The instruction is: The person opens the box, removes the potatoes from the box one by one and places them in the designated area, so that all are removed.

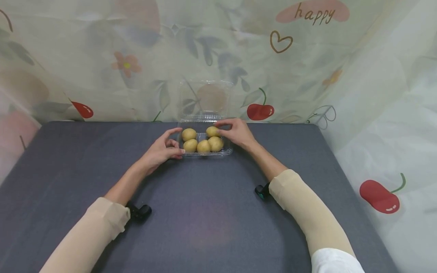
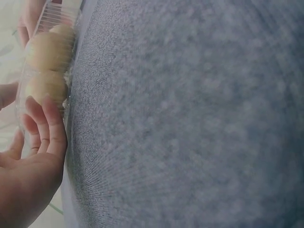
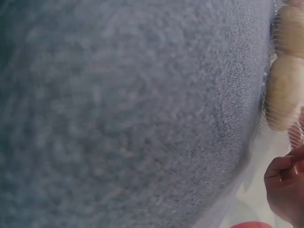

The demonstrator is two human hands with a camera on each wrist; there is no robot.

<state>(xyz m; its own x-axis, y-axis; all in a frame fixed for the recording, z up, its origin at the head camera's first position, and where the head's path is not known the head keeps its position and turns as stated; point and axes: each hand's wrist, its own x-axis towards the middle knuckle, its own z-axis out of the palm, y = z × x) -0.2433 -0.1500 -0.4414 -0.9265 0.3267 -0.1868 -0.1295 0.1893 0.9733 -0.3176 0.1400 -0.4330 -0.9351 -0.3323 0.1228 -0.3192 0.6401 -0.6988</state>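
A clear plastic clamshell box (image 1: pixel 227 152) stands near the table's back edge with its lid (image 1: pixel 205 96) raised. Several small yellow potatoes lie inside: a front row with a middle potato (image 1: pixel 203 146), and a back-left potato (image 1: pixel 189 134). My left hand (image 1: pixel 159 151) holds the box's left side, index finger toward the back corner and thumb at the front corner. From the right, my right hand (image 1: pixel 239 133) reaches over the wall and pinches the back-right potato (image 1: pixel 212 131) between thumb and index finger. In the right wrist view, ribbed plastic covers a potato (image 3: pixel 284 92).
A dark grey cloth covers the table (image 1: pixel 205 212). Behind the box hangs a pale printed curtain (image 1: pixel 143 94), close to the raised lid. Dark wrist cameras show below the left sleeve (image 1: pixel 102 223) and beside the right sleeve (image 1: pixel 307 204).
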